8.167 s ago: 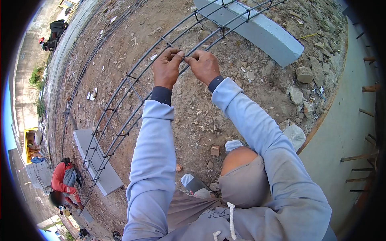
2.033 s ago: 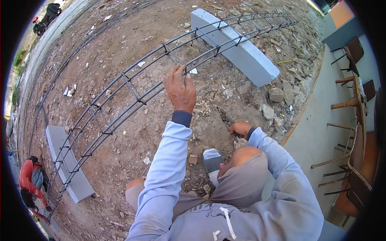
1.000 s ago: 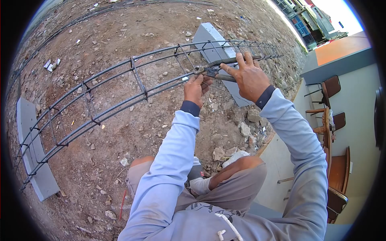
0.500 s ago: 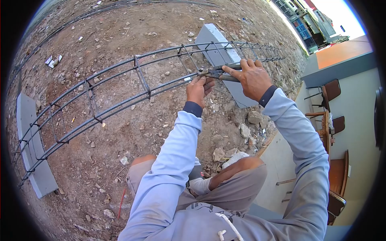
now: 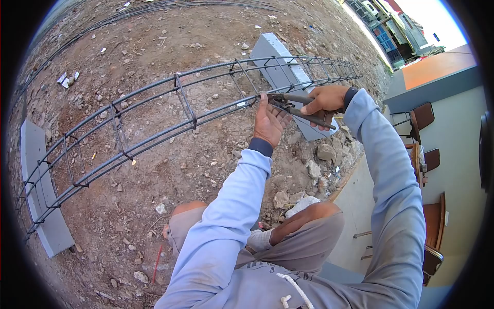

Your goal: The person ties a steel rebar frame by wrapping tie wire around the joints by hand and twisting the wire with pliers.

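A long rebar cage (image 5: 154, 135) of bars and square ties runs across the view, resting on a grey block at each end. My right hand (image 5: 327, 104) is wrapped round the handles of dark pincers (image 5: 303, 110). Their jaws are at the cage's near bars, beside a tie. Just below that spot my left hand (image 5: 270, 122) is palm up, fingers apart, with its thumb against the bar near the jaws. Whether a thin wire is between the jaws is too small to tell.
One grey block (image 5: 47, 201) lies at the left, another (image 5: 278, 67) beyond the pincers. Rubble (image 5: 325, 152) edges a pale floor (image 5: 355, 206) with chairs (image 5: 422, 121) at the right. Loose bars (image 5: 154, 7) lie at the top. My bent knees are below.
Since the last earlier frame, my right hand has turned and closed round the pincer handles, which now slant down to the right. My left hand has shifted slightly right and its fingers have spread.
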Demonstrator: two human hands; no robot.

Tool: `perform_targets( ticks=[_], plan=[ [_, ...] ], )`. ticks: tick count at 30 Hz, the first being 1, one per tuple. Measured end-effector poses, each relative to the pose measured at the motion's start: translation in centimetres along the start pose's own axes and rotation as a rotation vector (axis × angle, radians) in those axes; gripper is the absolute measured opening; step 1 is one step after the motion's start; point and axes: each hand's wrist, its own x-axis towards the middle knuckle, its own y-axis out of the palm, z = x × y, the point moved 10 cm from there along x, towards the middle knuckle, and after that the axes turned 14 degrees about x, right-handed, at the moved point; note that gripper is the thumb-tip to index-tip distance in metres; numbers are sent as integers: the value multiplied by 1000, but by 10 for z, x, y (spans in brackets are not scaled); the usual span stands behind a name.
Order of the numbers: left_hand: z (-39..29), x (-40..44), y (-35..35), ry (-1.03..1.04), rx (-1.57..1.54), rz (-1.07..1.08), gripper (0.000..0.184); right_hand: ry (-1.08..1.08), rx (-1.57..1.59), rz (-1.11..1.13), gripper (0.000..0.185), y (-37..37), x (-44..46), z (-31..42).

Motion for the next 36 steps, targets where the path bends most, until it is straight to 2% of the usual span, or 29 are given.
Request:
perform_targets(
  ticks=[2,5,8,9,11,12,15,16,18,19,20,22,23,24,26,27,28,29,30,31,33,36],
  plan=[
    [7,4,23,26,-114,79,33,55,68,23,44,-5,3,-9],
    [9,21,37,116,-239,62,27,83,-125,-105,50,-21,2,-6],
    [11,28,33,128,-333,-70,19,-322,-1062,-603,64,-17,-29,48],
    [11,30,33,125,-355,-73,18,-313,-955,-653,82,-5,-41,48],
    [10,33,33,124,-393,-80,16,-485,-1236,-888,99,31,-65,46],
    [10,32,34,103,-400,-112,16,-444,-1303,-953,104,37,-65,34],
    [16,32,29,65,-310,-197,16,-440,-1244,-1119,104,35,-63,8],
    [17,31,25,65,-250,-264,17,-516,-1248,-1201,85,34,-63,6],
    [17,35,23,58,-231,-302,21,-513,-1220,-1209,68,21,-56,2],
    [20,36,19,50,-223,-327,23,-507,-1206,-1206,59,15,-53,2],
    [21,36,18,59,-195,-312,26,-590,-1175,-1189,38,11,-55,7],
    [17,38,16,84,-137,-277,33,-508,-1156,-1022,34,-6,-37,7],
    [13,32,11,84,5,-317,37,-468,-1146,-936,32,-12,-29,6],
    [4,14,12,86,144,-355,41,-522,-1057,-922,24,-16,-32,11],
    [-10,-16,1,122,446,-442,52,-369,-928,-708,21,-26,-21,8],
    [-27,-32,-4,290,763,-550,54,-294,-861,-598,20,-29,-12,4],
    [-39,-47,-3,464,1079,-651,57,-356,-835,-570,18,-33,-3,7],
    [-48,-59,6,641,1397,-744,61,-237,-654,-468,18,-46,10,-9],
    [-52,-68,34,721,1670,-723,73,-116,-471,-361,19,-46,9,-16],
    [-50,-71,57,791,1854,-684,73,9,-287,-251,19,-41,10,-28],
    [-36,-63,100,953,2205,-577,73,84,-91,-132,23,-37,15,-37],
    [-27,-31,104,1045,2135,-335,56,132,99,10,26,-27,16,-46]
  ],
)
